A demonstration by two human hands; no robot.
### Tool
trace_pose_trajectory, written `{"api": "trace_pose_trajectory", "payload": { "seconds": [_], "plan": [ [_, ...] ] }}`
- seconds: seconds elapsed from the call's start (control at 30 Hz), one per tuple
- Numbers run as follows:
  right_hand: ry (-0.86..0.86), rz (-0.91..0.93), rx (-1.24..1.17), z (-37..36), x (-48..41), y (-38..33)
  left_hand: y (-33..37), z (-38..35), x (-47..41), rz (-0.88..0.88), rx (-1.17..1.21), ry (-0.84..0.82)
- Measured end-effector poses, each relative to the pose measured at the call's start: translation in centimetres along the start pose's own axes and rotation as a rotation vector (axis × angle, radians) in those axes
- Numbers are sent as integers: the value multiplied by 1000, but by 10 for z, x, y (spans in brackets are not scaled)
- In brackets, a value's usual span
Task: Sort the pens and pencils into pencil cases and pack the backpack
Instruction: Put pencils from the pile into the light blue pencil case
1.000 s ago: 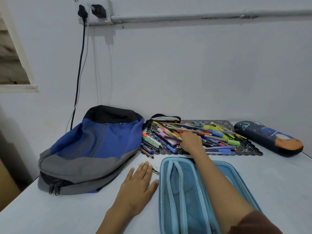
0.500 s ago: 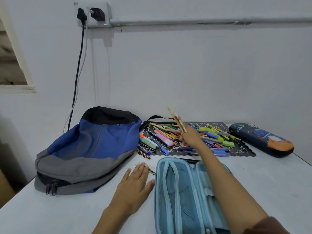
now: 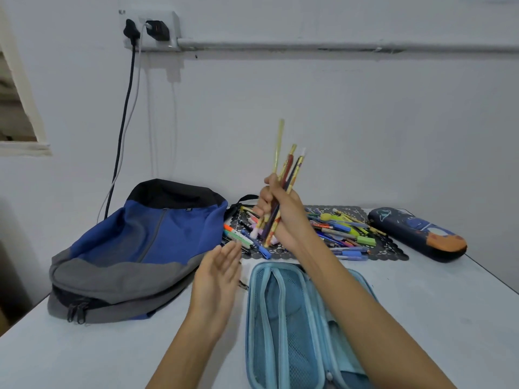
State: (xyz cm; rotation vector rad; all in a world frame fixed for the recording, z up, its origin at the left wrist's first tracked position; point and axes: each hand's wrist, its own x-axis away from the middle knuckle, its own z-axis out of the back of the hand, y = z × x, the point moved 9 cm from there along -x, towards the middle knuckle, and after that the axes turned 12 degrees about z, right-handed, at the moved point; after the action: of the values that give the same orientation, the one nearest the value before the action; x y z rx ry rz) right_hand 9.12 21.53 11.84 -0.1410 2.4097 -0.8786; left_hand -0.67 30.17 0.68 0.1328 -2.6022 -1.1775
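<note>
My right hand (image 3: 283,217) fingers (image 3: 261,207) grip a bundle of thin painted wooden pencils (image 3: 286,165), long axis nearly upright, toward 12 o'clock. The open light-blue mesh pencil case (image 3: 280,318) lies on the tabletop (image 3: 421,304) at 6 o'clock, nearest this hand. My left hand (image 3: 219,273) hovers with fingers straight at 8 o'clock.

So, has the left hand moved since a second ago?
Yes. The left hand lay flat beside the open light-blue mesh pencil case; now it is lifted, palm turned inward, fingertips past the case's far end.
</note>
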Motion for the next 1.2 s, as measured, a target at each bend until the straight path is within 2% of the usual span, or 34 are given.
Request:
{"api": "trace_pose_trajectory", "payload": {
  "seconds": [0.03,0.1,0.2,0.33,0.67,1.0,1.2],
  "plan": [
    [-23,-11,5,-12,8,4,-7,-14,2,82,226,-72],
    [-73,-36,65,-30,25,13,-20,-38,5,216,525,-142],
    [-152,-61,203,-40,48,22,-29,-50,7,262,729,-113],
    [-249,-12,394,-41,61,11,-38,-45,10,300,863,-49],
    [-273,-39,239,-57,66,0,-46,-46,19,343,854,-27],
    [-194,-44,373,-55,59,-12,-53,-52,25,393,798,-70],
    [-183,-31,434,-48,67,0,-53,-52,34,463,683,-53]
  ]
}}
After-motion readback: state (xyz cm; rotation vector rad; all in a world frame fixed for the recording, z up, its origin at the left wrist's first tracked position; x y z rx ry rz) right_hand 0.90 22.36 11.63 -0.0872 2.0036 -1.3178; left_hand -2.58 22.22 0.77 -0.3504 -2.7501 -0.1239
